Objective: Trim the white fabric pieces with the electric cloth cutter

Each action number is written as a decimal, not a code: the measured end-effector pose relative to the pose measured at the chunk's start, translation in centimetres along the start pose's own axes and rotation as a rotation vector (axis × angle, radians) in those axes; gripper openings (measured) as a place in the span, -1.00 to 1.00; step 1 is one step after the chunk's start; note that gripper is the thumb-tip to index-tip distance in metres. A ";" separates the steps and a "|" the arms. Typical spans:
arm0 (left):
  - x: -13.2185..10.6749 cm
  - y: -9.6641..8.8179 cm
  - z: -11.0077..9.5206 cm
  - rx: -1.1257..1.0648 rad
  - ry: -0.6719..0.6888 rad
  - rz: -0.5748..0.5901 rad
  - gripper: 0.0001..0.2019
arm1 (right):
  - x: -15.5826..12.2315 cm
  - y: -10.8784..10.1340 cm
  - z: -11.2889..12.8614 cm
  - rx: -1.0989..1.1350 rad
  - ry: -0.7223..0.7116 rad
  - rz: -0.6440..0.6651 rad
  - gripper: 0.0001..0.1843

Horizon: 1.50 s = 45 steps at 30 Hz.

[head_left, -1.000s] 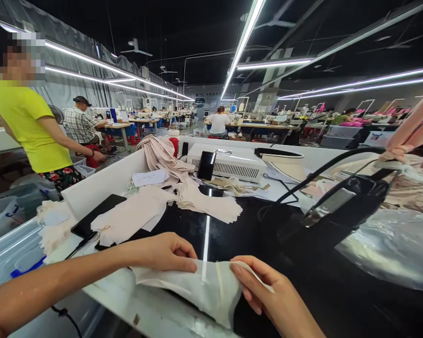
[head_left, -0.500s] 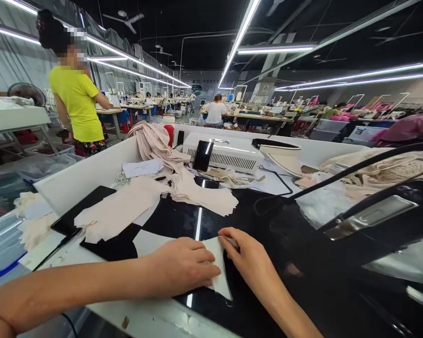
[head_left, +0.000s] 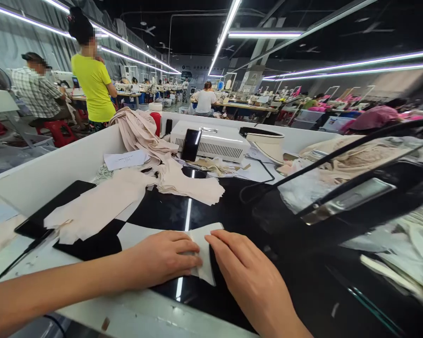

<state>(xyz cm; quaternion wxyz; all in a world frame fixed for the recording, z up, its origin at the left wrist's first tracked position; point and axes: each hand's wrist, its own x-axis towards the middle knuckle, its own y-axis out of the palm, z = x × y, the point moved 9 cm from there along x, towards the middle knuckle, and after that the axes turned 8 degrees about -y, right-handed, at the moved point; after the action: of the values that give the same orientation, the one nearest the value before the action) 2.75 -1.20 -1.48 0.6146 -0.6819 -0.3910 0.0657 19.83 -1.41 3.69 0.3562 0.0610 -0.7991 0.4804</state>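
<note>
Press the white cloth evenly with the left hand, fingers loosely extended, the right hand nearly closed by the cloth's edge, pinch unclear.

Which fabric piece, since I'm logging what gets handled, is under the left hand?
The white piece, with the left hand on it; the beige pieces lie farther back, touched by neither hand.

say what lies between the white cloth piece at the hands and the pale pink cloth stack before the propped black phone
In the head view, glossy black tabletop, crossed by reflected light, separates the white cloth piece from the pale pink stack.
</note>
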 end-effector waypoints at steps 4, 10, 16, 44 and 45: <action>-0.5 -0.5 0.1 0.000 -0.009 -0.019 -0.76 | -0.5 -6.2 0.2 -0.255 -0.001 -0.201 -0.53; -0.5 -1.0 -0.1 0.031 0.045 -0.010 -0.79 | -3.2 -11.2 -6.6 -0.142 0.471 -0.837 -0.20; -1.8 1.3 1.5 0.001 0.031 -0.067 -0.67 | -3.0 -3.6 -10.9 0.547 0.913 -0.759 0.34; 3.4 2.4 -2.2 0.048 0.086 0.150 -0.65 | -2.0 -3.6 -6.8 0.890 0.871 -0.808 -0.43; 3.5 2.6 -2.3 0.052 0.099 0.146 -0.68 | -2.3 -3.3 -6.5 0.937 0.870 -0.810 -0.41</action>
<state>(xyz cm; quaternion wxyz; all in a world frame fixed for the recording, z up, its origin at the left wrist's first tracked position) 7.64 -0.69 -1.89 0.6442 -0.6948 -0.3076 0.0869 26.34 1.59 6.44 0.7249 0.2997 -0.2137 0.5823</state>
